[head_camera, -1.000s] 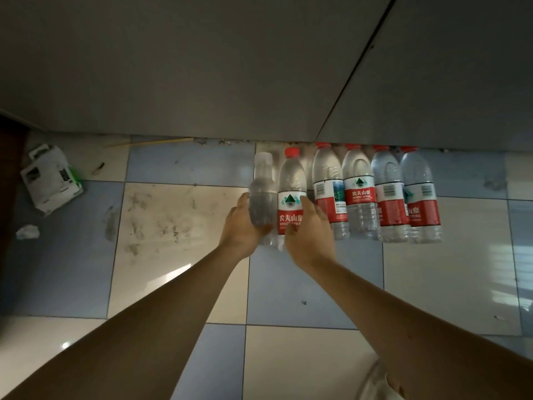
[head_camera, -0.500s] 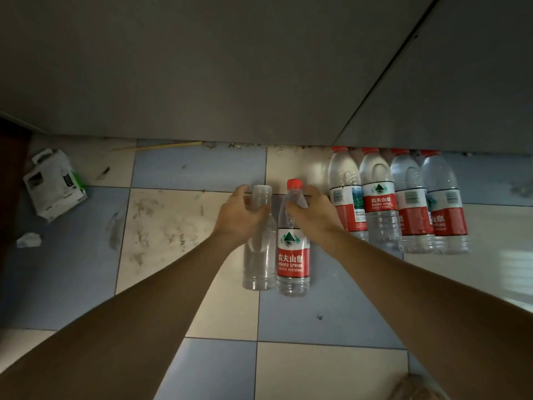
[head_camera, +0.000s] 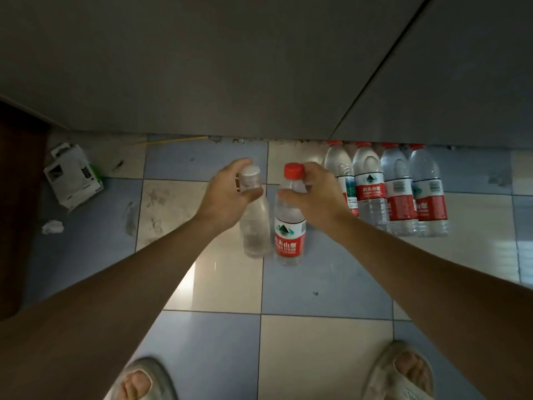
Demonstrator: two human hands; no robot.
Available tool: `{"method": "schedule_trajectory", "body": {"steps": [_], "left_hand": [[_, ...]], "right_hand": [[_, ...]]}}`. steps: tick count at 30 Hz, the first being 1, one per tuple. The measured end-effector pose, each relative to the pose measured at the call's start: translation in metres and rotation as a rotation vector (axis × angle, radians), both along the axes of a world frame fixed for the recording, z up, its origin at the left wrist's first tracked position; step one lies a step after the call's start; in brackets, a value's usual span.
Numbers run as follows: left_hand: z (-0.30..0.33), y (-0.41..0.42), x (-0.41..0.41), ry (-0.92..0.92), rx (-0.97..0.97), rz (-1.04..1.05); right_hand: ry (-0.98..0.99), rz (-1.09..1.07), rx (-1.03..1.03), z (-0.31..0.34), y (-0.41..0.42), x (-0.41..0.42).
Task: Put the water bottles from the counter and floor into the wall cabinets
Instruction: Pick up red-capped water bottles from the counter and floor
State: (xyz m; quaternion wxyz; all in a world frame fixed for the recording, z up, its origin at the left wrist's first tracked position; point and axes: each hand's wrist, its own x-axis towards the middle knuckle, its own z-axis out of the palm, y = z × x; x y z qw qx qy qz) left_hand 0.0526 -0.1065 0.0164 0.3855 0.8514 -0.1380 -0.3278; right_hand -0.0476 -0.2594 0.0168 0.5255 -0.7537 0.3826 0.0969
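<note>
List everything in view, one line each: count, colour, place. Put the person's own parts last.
unlabelled bottle: 1, clear with a white cap, held by the neck in the left hand
labelled bottle: 1, clear with red cap and red label, held by the neck in the right hand
bottles on the floor: 4, clear with red caps and labels, in a row against the cabinet base
carton: 1, white, floor at far left
crumpled paper: 1, white, below the carton
slippers: 2, pale, bottom edge
hands: left, right

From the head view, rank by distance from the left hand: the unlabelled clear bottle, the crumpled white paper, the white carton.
1. Unlabelled clear plastic bottle with white cap: gripped by the left hand.
2. Crumpled white paper scrap: floor, far left.
3. White cardboard carton: far left, near the cabinet base; close call with 2.
</note>
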Motion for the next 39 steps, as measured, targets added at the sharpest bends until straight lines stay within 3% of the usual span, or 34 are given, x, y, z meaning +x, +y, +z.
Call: {"method": "schedule_trajectory", "body": {"steps": [9,13,17,24,31,39], "left_hand": [[0.045,0.022,-0.011,-0.369,-0.064,-0.044],[0.032,0.033,-0.024,-0.417,-0.015,-0.027],[0.02,0.047,-0.039,-0.442,0.018,-0.032],[0.013,0.051,-0.043,-0.377,0.012,0.001],[-0.014,0.056,-0.053,-0.059,-0.004,0.218],[-0.05,0.042,-0.063,-0.047,-0.148,0.396]], "right_hand": [[-0.209,0.128,-0.366,0.042,0.017,-0.017],[-0.24,0.204,-0.469,0.037,0.028,-0.017],[-0.26,0.234,-0.433,0.032,0.035,-0.015],[-0.239,0.114,-0.271,0.021,0.031,-0.017],[-0.088,0.023,-0.088,-0.02,0.02,-0.017],[-0.203,-0.005,-0.02,-0.07,0.026,-0.013]]}}
